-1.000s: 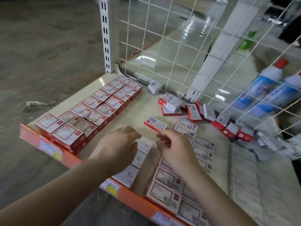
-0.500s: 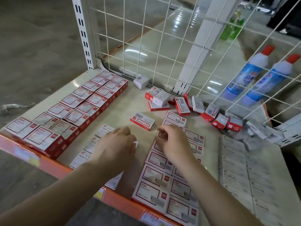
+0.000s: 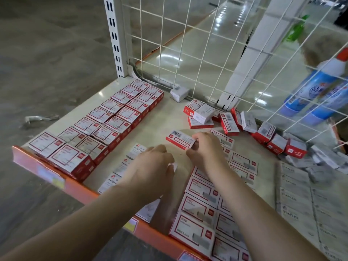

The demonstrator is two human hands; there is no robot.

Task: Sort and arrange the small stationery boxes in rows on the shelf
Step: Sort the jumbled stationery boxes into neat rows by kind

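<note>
My right hand point(image 3: 206, 150) pinches the near end of a loose red-and-white box point(image 3: 179, 139) lying barcode-up mid-shelf. My left hand point(image 3: 152, 166) rests palm down on a row of white paper-clip boxes point(image 3: 136, 150), covering its middle. Two neat rows of red-and-white boxes point(image 3: 105, 127) run along the shelf's left side. More flat red-and-white boxes point(image 3: 202, 204) lie in rows under my right forearm. A jumble of unsorted boxes point(image 3: 229, 123) lies against the wire back.
The cream shelf point(image 3: 160, 127) has an orange front lip point(image 3: 75, 187) with price tags. A white wire grid point(image 3: 188, 44) closes the back, with blue bottles point(image 3: 316, 91) behind it. Grey staple boxes point(image 3: 301, 200) fill the right side. A lone white box point(image 3: 179, 92) sits by the grid.
My right hand has reached forward from the rows and taken hold of the loose barcode box. My left hand stays on the paper-clip row. The camera view shifted.
</note>
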